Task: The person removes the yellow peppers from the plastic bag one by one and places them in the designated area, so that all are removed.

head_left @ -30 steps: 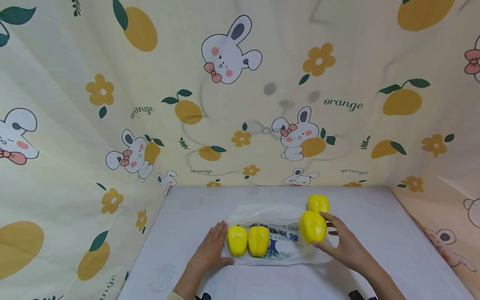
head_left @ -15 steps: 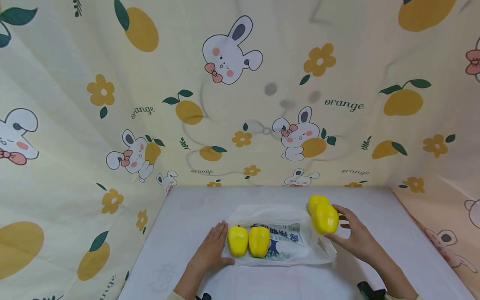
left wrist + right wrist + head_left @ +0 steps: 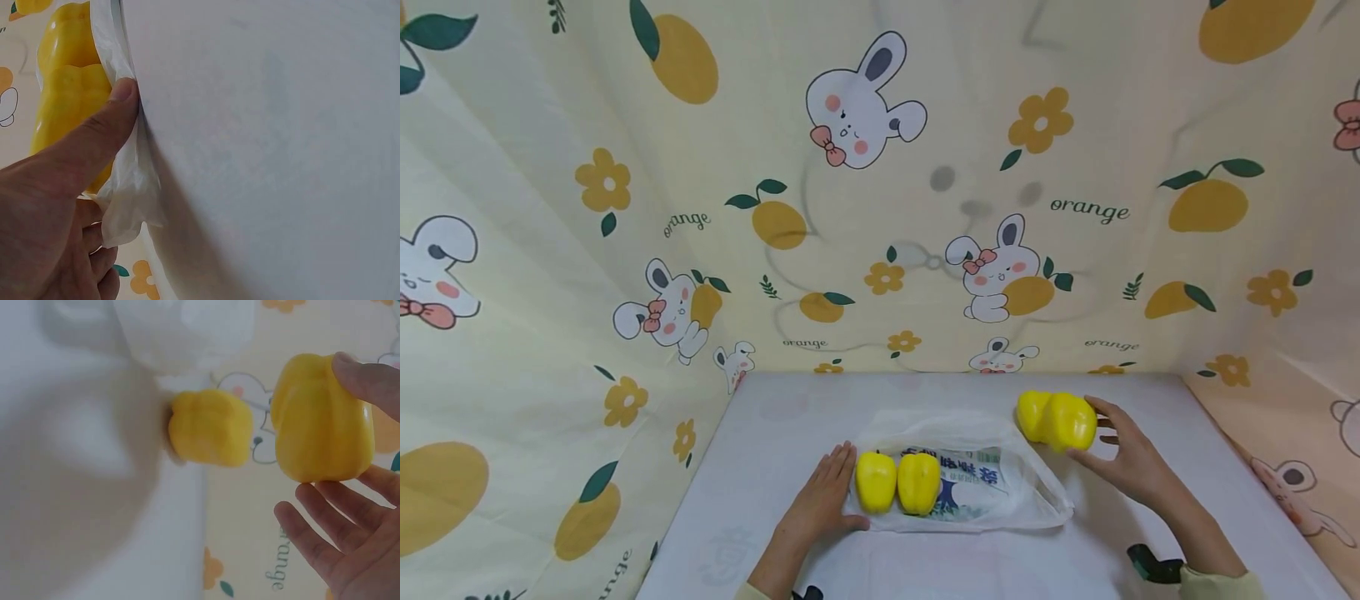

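Observation:
Two yellow bell peppers (image 3: 897,483) sit side by side on the left part of a white plastic bag (image 3: 1037,504) with printed characters. My left hand (image 3: 822,493) rests at the bag's left end beside them, fingers straight; its thumb lies along the bag's edge (image 3: 128,203) in the left wrist view. My right hand (image 3: 1135,461) grips another yellow bell pepper (image 3: 322,422) between thumb and fingertips, raised off the table. Behind it in the head view, partly covered, a further yellow bell pepper (image 3: 209,428) stands on the table beyond the bag's right part.
A pale table (image 3: 775,417) lies under everything. Cloth walls (image 3: 865,275) printed with rabbits and oranges enclose its back and sides. Black wrist straps or mounts (image 3: 1153,564) show near both forearms.
My right hand has moved right and slightly back with the bell pepper, from over the bag to beside the rear pepper. The bag's right end now shows uncovered. The left hand stays put.

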Action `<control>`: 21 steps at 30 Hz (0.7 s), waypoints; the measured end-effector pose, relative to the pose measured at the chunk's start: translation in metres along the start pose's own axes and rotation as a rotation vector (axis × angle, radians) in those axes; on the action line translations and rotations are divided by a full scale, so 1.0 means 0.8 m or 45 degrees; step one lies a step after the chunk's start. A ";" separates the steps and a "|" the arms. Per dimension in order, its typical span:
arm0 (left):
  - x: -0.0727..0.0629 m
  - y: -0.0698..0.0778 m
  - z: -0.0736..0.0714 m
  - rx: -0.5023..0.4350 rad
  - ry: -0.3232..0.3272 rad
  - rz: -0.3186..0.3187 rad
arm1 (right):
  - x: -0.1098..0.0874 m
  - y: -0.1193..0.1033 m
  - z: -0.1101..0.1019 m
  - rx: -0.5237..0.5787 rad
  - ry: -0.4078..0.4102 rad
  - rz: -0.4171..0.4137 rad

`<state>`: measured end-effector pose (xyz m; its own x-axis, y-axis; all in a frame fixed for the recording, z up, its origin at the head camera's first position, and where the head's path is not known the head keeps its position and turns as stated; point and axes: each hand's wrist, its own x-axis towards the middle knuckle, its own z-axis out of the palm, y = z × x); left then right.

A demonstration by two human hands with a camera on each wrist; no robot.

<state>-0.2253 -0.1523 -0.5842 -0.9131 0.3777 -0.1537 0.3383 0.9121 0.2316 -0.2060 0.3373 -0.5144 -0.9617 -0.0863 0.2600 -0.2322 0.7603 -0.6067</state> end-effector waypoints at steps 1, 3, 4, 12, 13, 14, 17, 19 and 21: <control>0.000 0.000 0.000 0.002 -0.001 -0.002 | 0.001 0.004 -0.001 0.002 -0.002 0.002; -0.001 0.001 -0.001 0.003 0.001 -0.005 | 0.004 0.012 -0.002 0.002 0.000 0.009; -0.002 0.001 -0.002 0.004 0.002 -0.006 | 0.005 0.015 -0.002 -0.001 0.003 0.014; -0.003 0.002 -0.003 -0.002 0.000 -0.004 | 0.014 0.044 -0.006 0.002 -0.007 0.047; -0.003 0.002 -0.003 -0.003 0.002 -0.004 | 0.015 0.047 -0.005 0.004 -0.006 0.048; -0.003 0.002 -0.003 -0.002 0.003 -0.004 | 0.016 0.050 -0.005 0.007 -0.003 0.046; -0.003 0.002 -0.003 0.002 0.005 -0.004 | 0.020 0.060 -0.004 0.023 -0.008 0.040; -0.003 0.002 -0.003 0.001 0.008 -0.004 | 0.021 0.066 -0.003 0.033 -0.007 0.038; -0.003 0.003 -0.003 0.001 0.014 0.000 | 0.022 0.072 0.000 0.037 -0.011 0.040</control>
<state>-0.2231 -0.1516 -0.5807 -0.9155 0.3760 -0.1433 0.3384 0.9122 0.2312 -0.2364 0.3799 -0.5448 -0.9697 -0.0685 0.2343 -0.2062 0.7435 -0.6362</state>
